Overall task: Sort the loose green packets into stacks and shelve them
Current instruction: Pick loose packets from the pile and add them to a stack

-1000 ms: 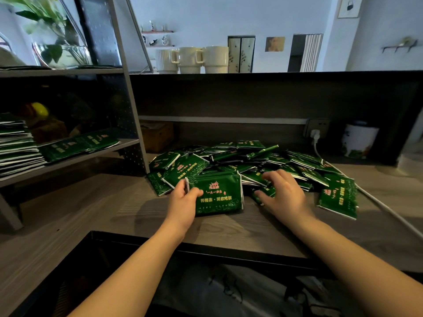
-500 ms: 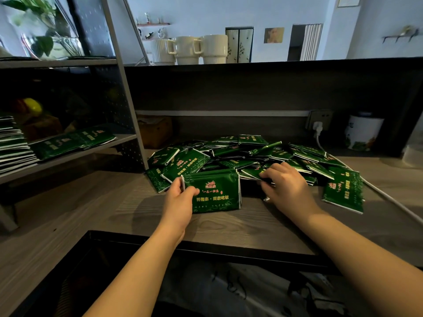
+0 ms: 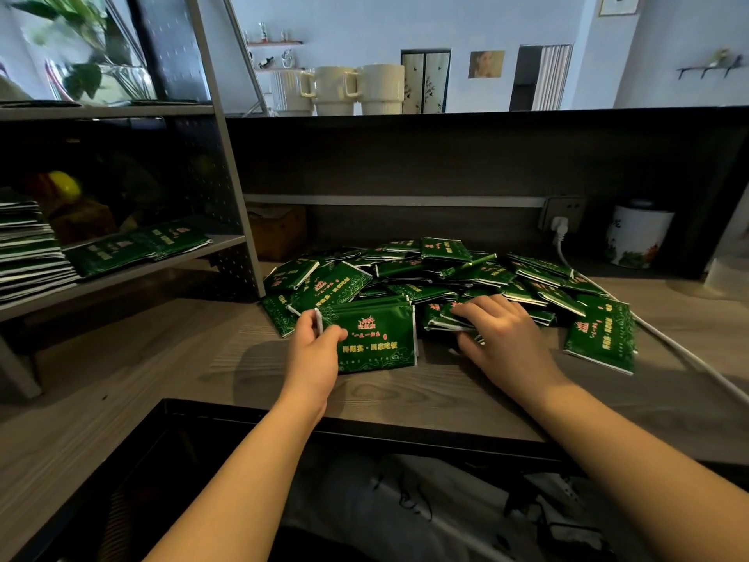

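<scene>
A heap of loose green packets (image 3: 441, 273) covers the back of the wooden counter (image 3: 170, 358). At the heap's front sits a small squared stack of packets (image 3: 377, 338); my left hand (image 3: 314, 350) grips its left edge, thumb on top. My right hand (image 3: 502, 330) lies over the heap just right of the stack, fingers and thumb pinching a green packet (image 3: 444, 318). One packet (image 3: 600, 338) lies apart at the right. On the rack's lower shelf (image 3: 219, 247) at the left rest shelved packets (image 3: 138, 247) and a tall stack (image 3: 28, 253).
A white cable (image 3: 689, 350) runs from a wall socket (image 3: 561, 215) across the counter's right side. A white tin (image 3: 638, 237) stands at the back right, a brown box (image 3: 277, 233) behind the heap. Mugs (image 3: 344, 89) stand on the upper ledge. The counter's front edge borders a dark opening.
My right hand has slid left along the heap's front and closed its fingers on a packet. My left hand keeps its hold on the stack's left edge.
</scene>
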A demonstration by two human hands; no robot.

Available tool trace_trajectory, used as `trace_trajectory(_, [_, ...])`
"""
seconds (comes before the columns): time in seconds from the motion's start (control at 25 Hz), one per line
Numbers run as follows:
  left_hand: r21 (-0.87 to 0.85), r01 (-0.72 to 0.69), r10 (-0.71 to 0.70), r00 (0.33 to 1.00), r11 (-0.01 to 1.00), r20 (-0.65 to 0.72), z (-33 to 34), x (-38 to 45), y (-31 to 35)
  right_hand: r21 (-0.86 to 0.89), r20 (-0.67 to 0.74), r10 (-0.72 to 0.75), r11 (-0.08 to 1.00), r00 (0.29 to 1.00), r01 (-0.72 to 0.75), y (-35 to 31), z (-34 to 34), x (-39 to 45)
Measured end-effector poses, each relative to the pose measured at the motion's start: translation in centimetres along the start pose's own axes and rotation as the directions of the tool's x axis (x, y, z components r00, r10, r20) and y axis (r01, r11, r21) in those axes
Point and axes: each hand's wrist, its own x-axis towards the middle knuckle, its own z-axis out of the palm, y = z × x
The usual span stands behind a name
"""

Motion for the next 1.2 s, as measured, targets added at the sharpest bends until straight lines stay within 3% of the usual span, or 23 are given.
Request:
trace_trajectory(0.08, [-0.012, -0.003, 0.003, 1.000, 1.000, -0.009, 0.0, -0.1, 0.1, 0.098, -0.134, 0.034, 0.995, 0.990, -0.021, 0.1, -0.4, -0.3])
trace_trajectory(0.16, [0.004, -0.005, 0.005, 1.000, 1.000, -0.006, 0.0, 0.0, 0.1, 0.344, -0.225, 0.206, 0.931, 0.952, -0.120, 0.0, -1.1, -0.6])
trace_trajectory(0.28, [0.074, 0.002, -0.006, 0.999, 0.997, 0.051, 0.1, 0.1, 0.1, 0.737, -0.180, 0.544, 0.626, 0.819, -0.254, -0.1, -1.7, -0.6])
trace_trajectory(0.4, [0.160, -0.009, -0.002, 0.998, 0.987, 0.069, 0.3, 0.1, 0.1, 0.902, 0.023, 0.716, 0.286, 0.697, -0.324, 0.5, -1.4, -0.7])
trace_trajectory(0.48, [0.176, -0.008, -0.002, 0.999, 0.984, 0.054, 0.3, 0.0, 0.2, 0.924, 0.231, 0.735, 0.038, 0.637, -0.379, 0.9, -1.3, -0.6])
trace_trajectory(0.64, [0.197, 0.006, -0.019, 0.998, 0.980, 0.061, 0.4, 0.0, 0.1, 0.868, 0.496, 0.534, -0.287, 0.685, -0.404, 0.4, -1.0, -0.6])
trace_trajectory(0.72, [0.195, -0.001, -0.022, 0.993, 0.981, 0.117, 0.6, -0.1, 0.3, 0.858, 0.513, 0.460, -0.244, 0.725, -0.453, -0.4, -0.8, -0.8])
trace_trajectory(0.8, [0.176, 0.007, -0.043, 0.979, 0.984, 0.201, 0.7, -0.3, 0.5, 0.856, 0.482, 0.452, -0.058, 0.751, -0.514, -0.9, -0.3, -1.1])
trace_trajectory(0.92, [0.328, -0.034, -0.072, 0.949, 0.944, 0.307, 0.6, -0.5, 0.4, 0.836, 0.470, 0.438, 0.059, 0.766, -0.546, -1.2, -0.3, -1.2])
trace_trajectory(1.04, [0.475, -0.143, -0.025, 0.944, 0.868, 0.330, 1.0, -0.9, 0.3, 0.841, 0.453, 0.386, 0.113, 0.803, -0.529, -1.4, -0.6, -1.1])
trace_trajectory(1.2, [0.474, -0.192, 0.020, 0.939, 0.860, 0.344, 1.0, -0.9, 0.1, 0.788, 0.320, 0.409, 0.386, 0.855, -0.480, -1.7, -0.6, -1.0])
